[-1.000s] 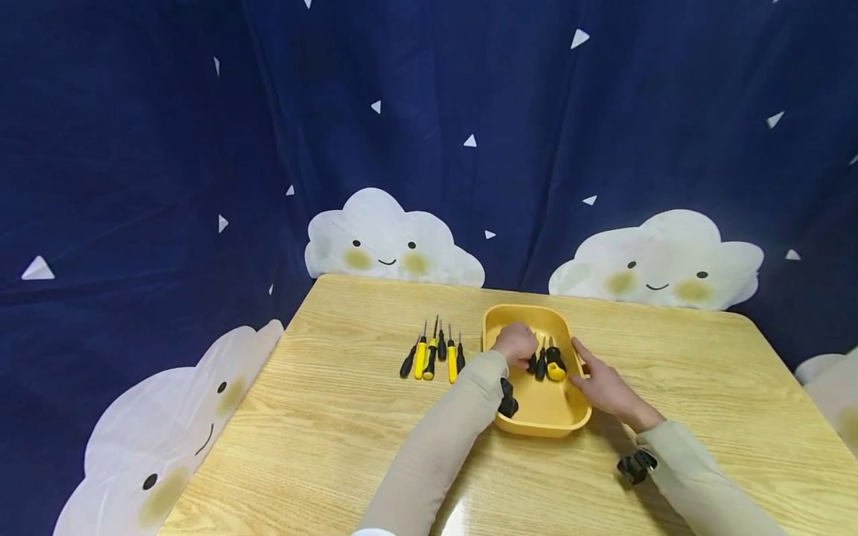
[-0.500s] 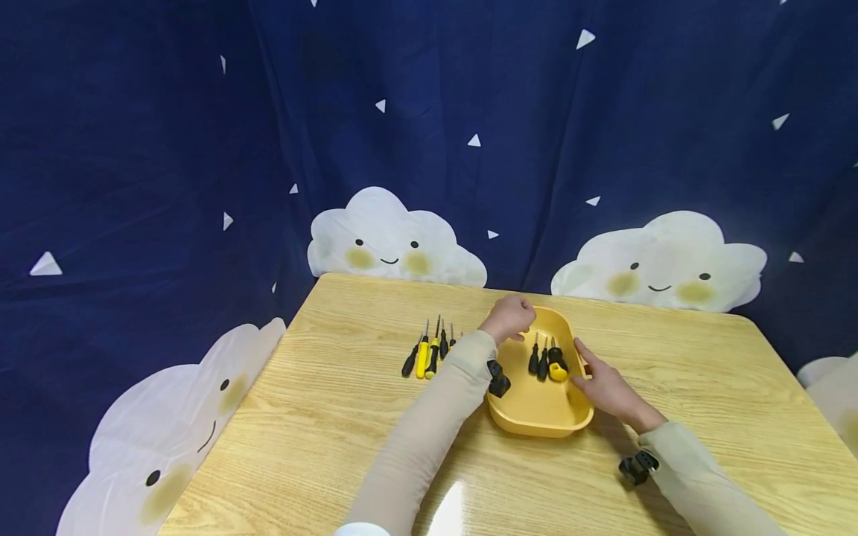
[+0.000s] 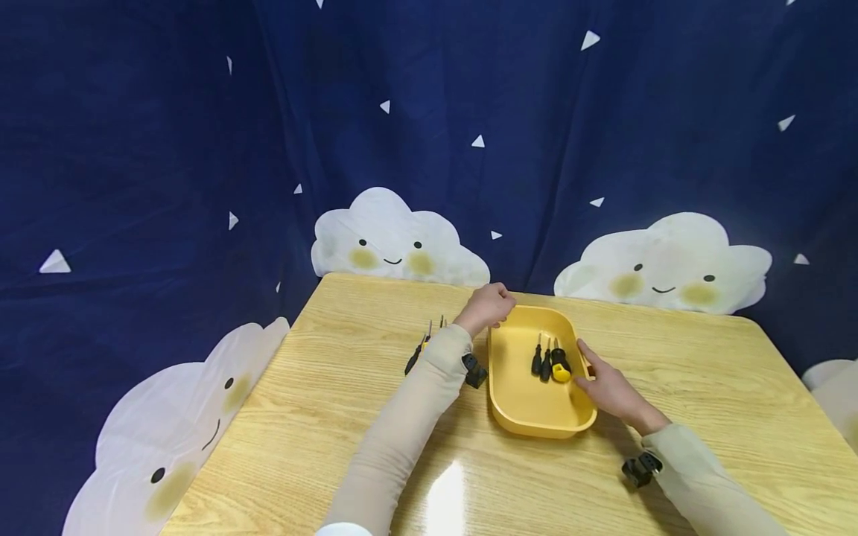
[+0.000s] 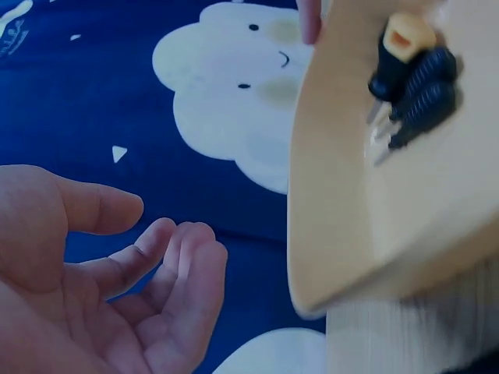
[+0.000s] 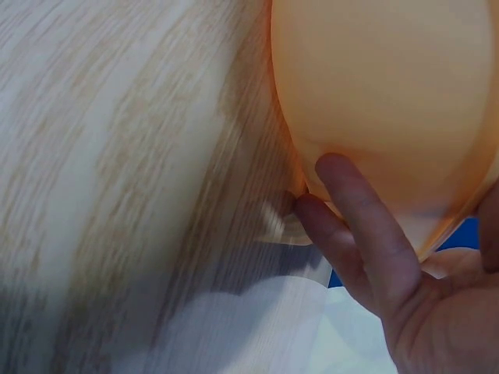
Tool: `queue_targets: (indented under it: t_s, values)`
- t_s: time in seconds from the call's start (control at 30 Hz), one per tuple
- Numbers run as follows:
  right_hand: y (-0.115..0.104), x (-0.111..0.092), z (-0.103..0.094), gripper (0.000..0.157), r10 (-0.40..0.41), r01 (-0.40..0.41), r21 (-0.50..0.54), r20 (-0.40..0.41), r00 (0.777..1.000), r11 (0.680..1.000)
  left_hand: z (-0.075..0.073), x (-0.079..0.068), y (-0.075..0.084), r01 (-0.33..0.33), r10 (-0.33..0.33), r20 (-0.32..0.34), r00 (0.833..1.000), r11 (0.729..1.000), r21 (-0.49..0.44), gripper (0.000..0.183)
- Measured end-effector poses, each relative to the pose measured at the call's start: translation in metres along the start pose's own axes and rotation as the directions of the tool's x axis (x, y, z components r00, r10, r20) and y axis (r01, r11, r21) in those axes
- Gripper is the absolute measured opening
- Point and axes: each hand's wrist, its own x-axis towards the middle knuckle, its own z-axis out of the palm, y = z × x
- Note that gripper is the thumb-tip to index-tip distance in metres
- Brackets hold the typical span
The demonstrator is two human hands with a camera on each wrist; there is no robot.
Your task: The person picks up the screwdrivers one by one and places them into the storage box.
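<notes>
My left hand (image 3: 485, 307) hovers over the upper left corner of a yellow plastic tray (image 3: 536, 418). In the left wrist view the left hand's fingers (image 4: 204, 269) are loosely bent, with nothing between them and the thumb. On the tray floor lie two small black screwdrivers (image 3: 546, 366) and a stubby black-and-yellow screwdriver (image 3: 561, 370), side by side. My right hand (image 3: 613, 388) rests against the tray's right side. The right wrist view has its nearly straight fingers (image 5: 362, 210) touching the outer wall; part of the thumb is out of view there.
More screwdrivers (image 3: 413, 362) lie on the wooden table (image 3: 322, 417) left of the tray, mostly hidden behind my left sleeve (image 3: 395, 432). A dark blue curtain (image 3: 415, 89) with white clouds hangs behind the table's back edge.
My left hand has lifted out of the tray and moved up and left, its sleeve now covering most of the screwdrivers on the table. The right hand has stayed at the tray's side.
</notes>
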Motion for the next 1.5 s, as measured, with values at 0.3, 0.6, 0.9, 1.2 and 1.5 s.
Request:
queue_targets:
  t_s: [0.3, 0.6, 0.9, 1.2, 1.5]
  values:
    - [0.004, 0.0, 0.0, 0.073, -0.003, 0.003, -0.026, -0.01, 1.0, 1.0, -0.018, -0.006, -0.016, 0.006, 0.026, -0.093, 0.995, 0.944, 0.329, 0.02]
    - [0.0, -0.001, -0.001, 0.074, -0.014, 0.014, -0.014, -0.007, 1.0, 1.0, -0.032, -0.014, -0.039, 0.067, -0.028, -0.099, 0.995, 0.906, 0.418, 0.02]
    - [0.003, -0.001, -0.001, 0.073, -0.033, 0.032, -0.033, -0.018, 0.999, 0.999, -0.043, -0.018, -0.074, 0.117, -0.09, -0.081, 0.993, 0.877, 0.466, 0.011]
    - [0.0, 0.0, -0.001, 0.074, -0.039, 0.038, -0.035, -0.026, 0.999, 0.999, -0.052, -0.023, -0.102, 0.158, -0.147, -0.061, 0.987, 0.854, 0.496, 0.024]
    - [-0.001, -0.001, -0.002, 0.074, -0.011, 0.011, -0.02, 0.001, 1.0, 1.0, -0.057, -0.028, -0.12, 0.228, -0.222, -0.081, 0.972, 0.799, 0.557, 0.013]
